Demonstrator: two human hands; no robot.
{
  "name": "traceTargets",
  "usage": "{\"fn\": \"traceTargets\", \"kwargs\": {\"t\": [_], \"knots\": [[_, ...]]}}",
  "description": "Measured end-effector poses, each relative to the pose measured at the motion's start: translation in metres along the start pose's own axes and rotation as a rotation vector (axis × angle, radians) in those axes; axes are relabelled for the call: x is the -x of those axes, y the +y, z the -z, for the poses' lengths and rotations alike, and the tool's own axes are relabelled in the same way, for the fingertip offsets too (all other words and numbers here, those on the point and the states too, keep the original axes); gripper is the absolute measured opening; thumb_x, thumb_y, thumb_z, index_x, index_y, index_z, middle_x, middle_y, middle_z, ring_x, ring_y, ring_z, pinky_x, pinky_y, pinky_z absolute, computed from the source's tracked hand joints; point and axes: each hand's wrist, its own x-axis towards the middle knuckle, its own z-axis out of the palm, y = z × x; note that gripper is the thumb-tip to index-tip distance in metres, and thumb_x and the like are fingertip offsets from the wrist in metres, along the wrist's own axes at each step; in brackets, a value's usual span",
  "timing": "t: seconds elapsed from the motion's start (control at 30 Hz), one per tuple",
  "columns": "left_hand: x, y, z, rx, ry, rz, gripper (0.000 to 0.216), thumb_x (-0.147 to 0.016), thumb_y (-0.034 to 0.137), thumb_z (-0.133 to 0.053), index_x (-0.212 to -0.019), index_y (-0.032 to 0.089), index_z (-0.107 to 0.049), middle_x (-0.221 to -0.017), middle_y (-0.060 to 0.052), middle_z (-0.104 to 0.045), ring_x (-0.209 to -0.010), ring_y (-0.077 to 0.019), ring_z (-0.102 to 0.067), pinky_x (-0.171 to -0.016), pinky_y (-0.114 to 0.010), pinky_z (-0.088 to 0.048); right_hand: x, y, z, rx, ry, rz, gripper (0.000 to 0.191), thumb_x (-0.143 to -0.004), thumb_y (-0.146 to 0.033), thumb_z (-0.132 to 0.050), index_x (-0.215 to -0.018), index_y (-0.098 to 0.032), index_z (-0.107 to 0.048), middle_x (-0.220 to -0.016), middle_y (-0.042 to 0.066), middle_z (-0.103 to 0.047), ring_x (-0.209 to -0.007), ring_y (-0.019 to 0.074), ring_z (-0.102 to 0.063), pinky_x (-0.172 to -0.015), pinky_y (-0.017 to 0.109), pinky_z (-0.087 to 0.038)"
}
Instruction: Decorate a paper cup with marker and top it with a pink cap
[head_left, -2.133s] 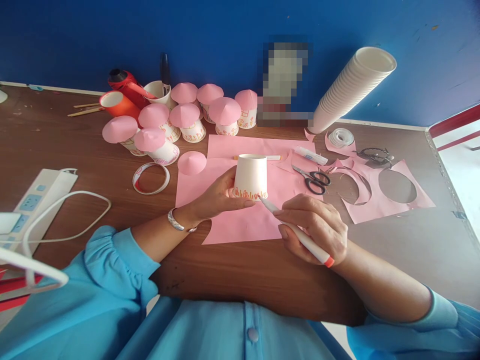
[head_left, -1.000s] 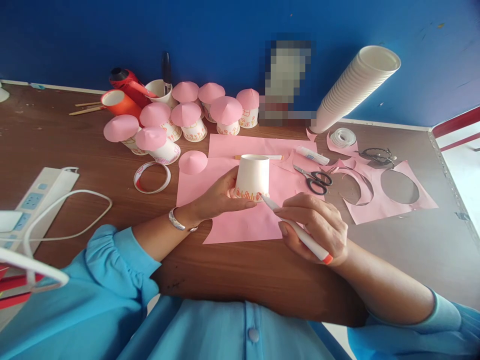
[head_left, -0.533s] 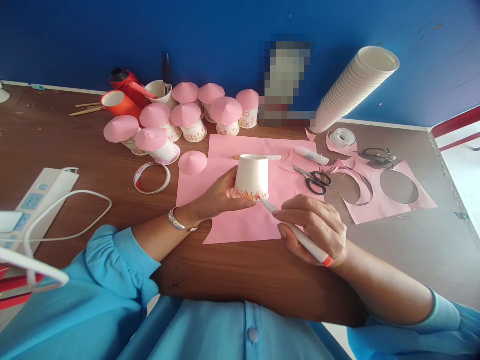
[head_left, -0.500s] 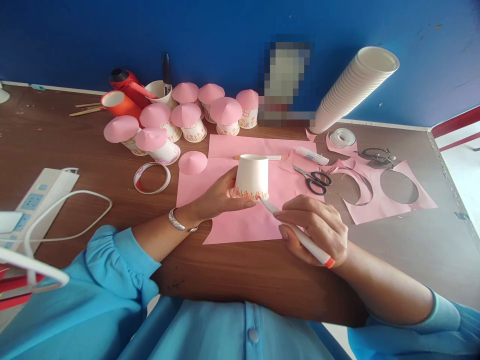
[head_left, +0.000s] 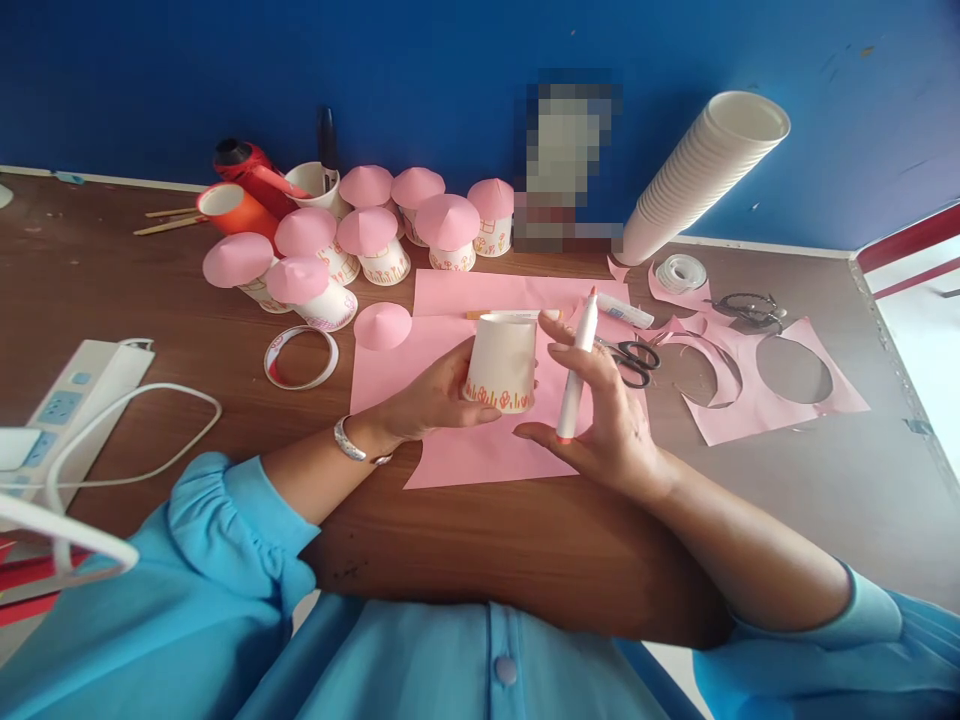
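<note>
My left hand (head_left: 439, 388) grips a white paper cup (head_left: 502, 360), turned bottom up above the pink paper (head_left: 457, 455). Orange and yellow flowers and grass are drawn round its lower edge. In my right hand (head_left: 611, 420) a white marker (head_left: 577, 372) is held between the fingers, its orange tip pointing up and away from the cup; thumb and forefinger are spread toward the cup's side. A loose pink paper cone (head_left: 382, 326) lies left of the cup. Black-handled scissors (head_left: 636, 362) lie partly hidden behind my right hand, and another marker (head_left: 480, 315) lies behind the cup.
Several cups with pink cone tops (head_left: 448, 225) stand at the back left. A tape roll (head_left: 301, 357) and a power strip (head_left: 79, 400) are on the left. To the right are a tall stack of paper cups (head_left: 705, 170), cut pink paper (head_left: 776, 420), clear tape (head_left: 681, 273) and glasses (head_left: 750, 308).
The marker has come off the cup, and my right hand has turned it tip up. My right fingers have opened out near the cup, which my left hand still holds, slightly tilted.
</note>
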Motion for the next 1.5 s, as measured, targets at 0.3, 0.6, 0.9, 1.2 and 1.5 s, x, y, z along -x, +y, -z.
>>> {"fn": "traceTargets", "kwargs": {"t": [0.3,0.6,0.9,1.2,1.5], "knots": [[-0.002,0.002,-0.004,-0.107,0.017,-0.013,0.085,-0.073,0.037,-0.095,-0.146,0.025,-0.054,-0.150,-0.016,-0.060,-0.141,-0.0397,-0.055,-0.103,-0.045,-0.058,-0.001,-0.002,0.001,0.160,0.045,0.054,0.063,-0.094,-0.031,-0.078,-0.148,-0.024,-0.047,-0.147,0.020,-0.064,-0.138,0.0371,-0.063,-0.106,0.060,-0.057],[-0.001,0.004,-0.003,-0.152,0.129,0.021,0.071,-0.078,0.043,-0.090,-0.138,0.022,-0.058,-0.127,-0.012,-0.068,-0.117,-0.0303,-0.065,-0.095,-0.042,-0.057,0.000,-0.005,0.005,0.144,0.101,0.079,0.064,-0.097,-0.022,-0.071,-0.155,-0.022,-0.043,-0.136,0.019,-0.069,-0.125,0.0346,-0.070,-0.097,0.056,-0.061],[-0.002,0.004,-0.003,-0.088,0.113,-0.038,0.060,-0.081,0.043,-0.088,-0.130,0.023,-0.062,-0.124,-0.012,-0.070,-0.117,-0.0303,-0.066,-0.099,-0.044,-0.055,0.000,-0.026,0.022,0.205,0.127,0.230,0.034,-0.109,-0.032,-0.050,-0.135,-0.017,-0.065,-0.079,0.003,-0.064,-0.066,0.0175,-0.064,-0.052,0.030,-0.054],[-0.002,0.005,-0.006,-0.061,0.126,-0.016,0.056,-0.081,0.042,-0.088,-0.126,0.022,-0.062,-0.116,-0.010,-0.071,-0.107,-0.0276,-0.069,-0.097,-0.046,-0.056,-0.002,-0.027,0.015,0.076,0.086,0.241,0.020,-0.095,-0.013,-0.061,-0.114,-0.017,-0.064,-0.079,0.003,-0.066,-0.064,0.0165,-0.065,-0.052,0.030,-0.059],[-0.001,0.006,-0.006,-0.111,0.125,0.001,0.062,-0.080,0.044,-0.088,-0.130,0.022,-0.059,-0.120,-0.011,-0.069,-0.109,-0.0276,-0.067,-0.095,-0.043,-0.055,-0.001,-0.026,0.013,0.077,0.046,0.236,0.020,-0.094,-0.011,-0.063,-0.113,-0.016,-0.064,-0.081,0.004,-0.068,-0.068,0.0170,-0.067,-0.057,0.030,-0.062]]}}
